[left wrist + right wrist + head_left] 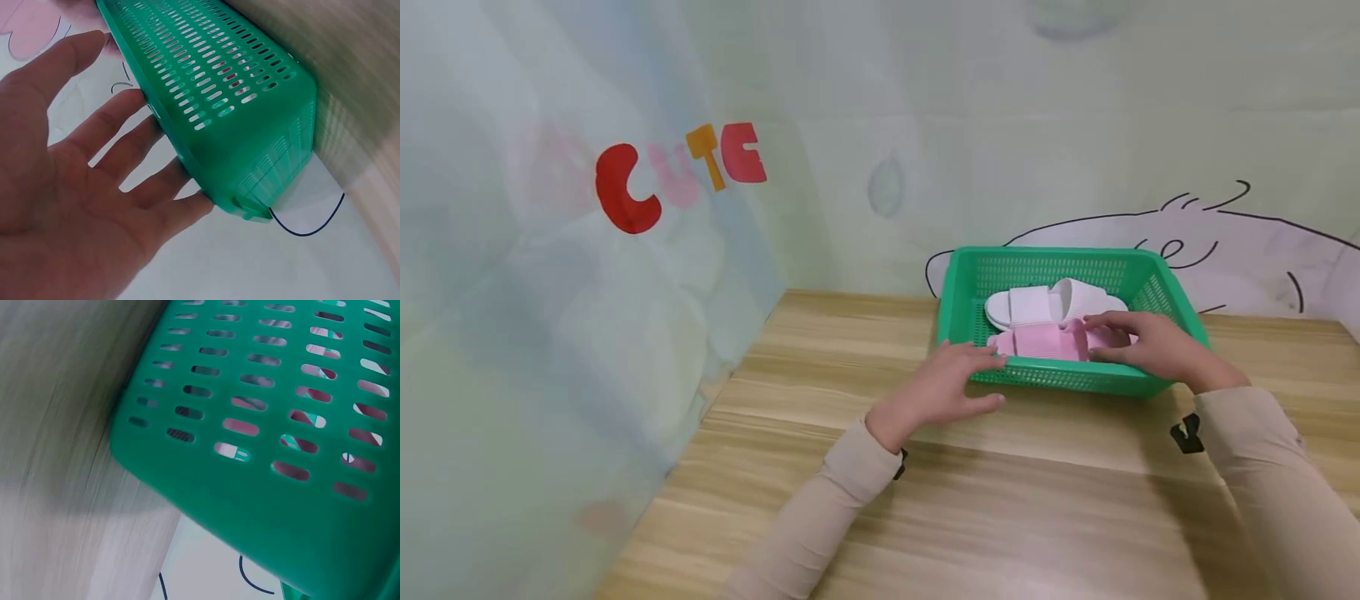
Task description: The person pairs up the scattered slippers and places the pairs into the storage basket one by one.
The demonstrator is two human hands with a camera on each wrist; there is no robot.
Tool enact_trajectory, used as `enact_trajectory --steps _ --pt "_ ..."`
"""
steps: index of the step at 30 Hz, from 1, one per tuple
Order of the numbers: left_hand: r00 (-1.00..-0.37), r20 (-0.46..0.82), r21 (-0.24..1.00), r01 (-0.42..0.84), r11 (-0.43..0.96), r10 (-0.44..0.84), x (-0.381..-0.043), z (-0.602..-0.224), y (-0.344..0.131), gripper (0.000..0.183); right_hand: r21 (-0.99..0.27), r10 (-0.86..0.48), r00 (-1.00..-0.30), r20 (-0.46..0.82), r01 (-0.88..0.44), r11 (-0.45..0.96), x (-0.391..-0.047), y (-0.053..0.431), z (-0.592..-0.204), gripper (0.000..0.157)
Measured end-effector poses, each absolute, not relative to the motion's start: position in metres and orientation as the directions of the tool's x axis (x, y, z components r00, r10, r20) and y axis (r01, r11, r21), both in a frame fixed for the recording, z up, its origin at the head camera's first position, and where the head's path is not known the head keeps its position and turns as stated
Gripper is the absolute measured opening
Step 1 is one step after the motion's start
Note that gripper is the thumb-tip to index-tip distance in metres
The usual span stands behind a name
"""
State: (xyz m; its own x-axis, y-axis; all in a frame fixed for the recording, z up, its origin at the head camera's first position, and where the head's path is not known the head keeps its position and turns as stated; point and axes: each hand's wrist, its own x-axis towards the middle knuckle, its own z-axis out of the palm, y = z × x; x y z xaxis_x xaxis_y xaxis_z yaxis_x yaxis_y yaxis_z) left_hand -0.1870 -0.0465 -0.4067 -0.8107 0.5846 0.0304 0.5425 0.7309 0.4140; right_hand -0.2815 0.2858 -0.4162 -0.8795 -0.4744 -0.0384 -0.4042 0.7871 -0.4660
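A green plastic basket (955,292) holds a pair of white slide slippers (1030,307) at the back and pink slide slippers (1037,342) in front. Reaching over its right front corner, my right hand (1157,346) has its thumb and fingers on either side of the right-hand pink slipper's end. My left hand (947,383) is at the front left corner, fingers straight and spread. In the left wrist view its fingertips (197,203) are at the basket rim. The right wrist view shows only the basket's perforated wall (206,469); the right fingers are hidden there.
The basket stands on a wood-grain table (820,367) against a printed backdrop (850,125). Coloured letters (625,192) are on the left side curtain. A black clip-like piece (1187,433) is by the right cuff.
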Motion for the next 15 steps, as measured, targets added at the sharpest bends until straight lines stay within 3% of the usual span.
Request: enact_trajectory --steps 7,15 --pt "-0.817 0.119 0.314 0.57 0.76 0.564 -0.202 -0.397 -0.052 0.049 -0.358 -0.501 -0.862 0.079 -0.494 0.792 -0.285 0.267 -0.402 0.053" --pt "-0.893 0.188 0.262 0.446 0.856 0.408 -0.218 -0.394 -0.059 0.068 -0.192 -0.442 -0.886 0.141 -0.463 0.865 -0.27 0.232 -0.384 0.089"
